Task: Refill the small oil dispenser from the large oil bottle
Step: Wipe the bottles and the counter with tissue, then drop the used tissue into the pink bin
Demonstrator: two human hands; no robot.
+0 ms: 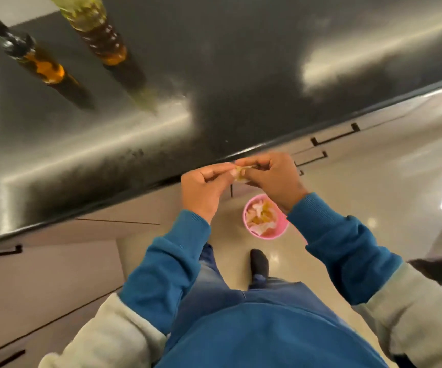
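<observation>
The small oil dispenser (28, 53), dark-capped with amber oil in it, stands at the far left of the black counter (214, 75). The large oil bottle (95, 27), with a yellow-green top part, stands just right of it. Both my hands are in front of the counter's edge, far from the bottles. My left hand (204, 188) and my right hand (270, 176) pinch a small oily, crumpled piece of tissue (240, 173) between their fingertips, above a pink bin.
A pink bin (278, 229) holding crumpled, oil-stained tissues stands on the glossy floor below my hands. Beige drawers with dark handles (334, 134) run under the counter. My foot in a dark sock (259, 264) is near the bin.
</observation>
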